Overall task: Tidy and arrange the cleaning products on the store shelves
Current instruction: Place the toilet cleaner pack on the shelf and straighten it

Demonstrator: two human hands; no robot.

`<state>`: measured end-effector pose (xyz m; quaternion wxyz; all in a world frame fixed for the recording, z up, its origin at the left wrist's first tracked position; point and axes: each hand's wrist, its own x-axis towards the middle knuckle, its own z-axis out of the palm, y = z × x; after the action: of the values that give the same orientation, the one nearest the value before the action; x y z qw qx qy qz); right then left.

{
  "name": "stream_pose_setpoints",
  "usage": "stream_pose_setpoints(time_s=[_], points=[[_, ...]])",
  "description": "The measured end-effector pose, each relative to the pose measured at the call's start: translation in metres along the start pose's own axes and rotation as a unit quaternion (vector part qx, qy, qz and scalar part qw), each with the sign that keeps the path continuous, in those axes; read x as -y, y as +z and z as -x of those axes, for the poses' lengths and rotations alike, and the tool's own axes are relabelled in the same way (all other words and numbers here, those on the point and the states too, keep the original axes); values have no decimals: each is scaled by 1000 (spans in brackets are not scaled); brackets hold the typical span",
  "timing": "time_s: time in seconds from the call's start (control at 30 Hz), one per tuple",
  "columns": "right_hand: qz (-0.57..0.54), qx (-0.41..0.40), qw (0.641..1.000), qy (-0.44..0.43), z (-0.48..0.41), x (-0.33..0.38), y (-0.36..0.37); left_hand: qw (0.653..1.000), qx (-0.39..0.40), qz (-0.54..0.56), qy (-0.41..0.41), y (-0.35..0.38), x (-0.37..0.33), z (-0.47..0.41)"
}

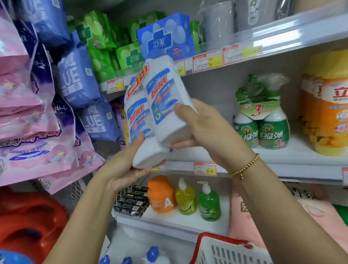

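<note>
A shrink-wrapped twin pack of white cleaner bottles (156, 103) with blue labels and a red promo band is held tilted in front of the middle shelf (286, 167). My left hand (126, 167) cups its lower end from below, thumb on the front. My right hand (201, 128) grips its right side, thumb across the label. Behind it the middle shelf holds a green spray-bottle pack (262, 117) and a large orange detergent bottle (333, 109).
Blue, green and pink soft packs (78, 77) crowd the left shelves. Below stand an orange bottle (161, 194), yellow and green pump bottles (208, 204) and black boxes (132, 201). A white basket with red rim (234, 256) hangs at lower right; red jugs (26, 219) at lower left.
</note>
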<state>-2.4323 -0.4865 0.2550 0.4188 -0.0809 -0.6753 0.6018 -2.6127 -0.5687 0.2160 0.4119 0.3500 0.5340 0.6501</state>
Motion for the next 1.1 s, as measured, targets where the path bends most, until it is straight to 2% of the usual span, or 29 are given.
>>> stream_pose_setpoints(time_s=[0.13,0.2,0.33,0.43,0.53,0.63,0.67,0.77,0.9,1.03,1.1], points=[[52,0,998,-41,2,10,4,996,17,-88,-13,0,-4,7],[66,10,996,-59,4,10,4,995,16,-94,-13,-3,-2,7],[29,63,997,-31,7,4,3,993,-4,-111,42,-14,-2,7],[91,103,989,-46,4,1,4,980,-39,-173,96,-30,-6,21],[117,150,981,-38,2,-4,20,952,-98,-248,152,-60,4,50],[50,190,980,-34,0,-9,51,931,-148,-285,172,-96,28,92],[43,195,979,-33,-1,-14,64,928,-162,-293,163,-109,39,107],[110,224,968,-29,9,-40,105,924,-211,-297,112,-154,80,148],[137,278,951,-19,44,-104,160,921,-252,-294,41,-201,134,202],[92,304,946,60,92,-162,191,917,-283,-282,-7,-233,185,253],[117,317,937,88,111,-186,194,913,-296,-276,-40,-242,208,272]])
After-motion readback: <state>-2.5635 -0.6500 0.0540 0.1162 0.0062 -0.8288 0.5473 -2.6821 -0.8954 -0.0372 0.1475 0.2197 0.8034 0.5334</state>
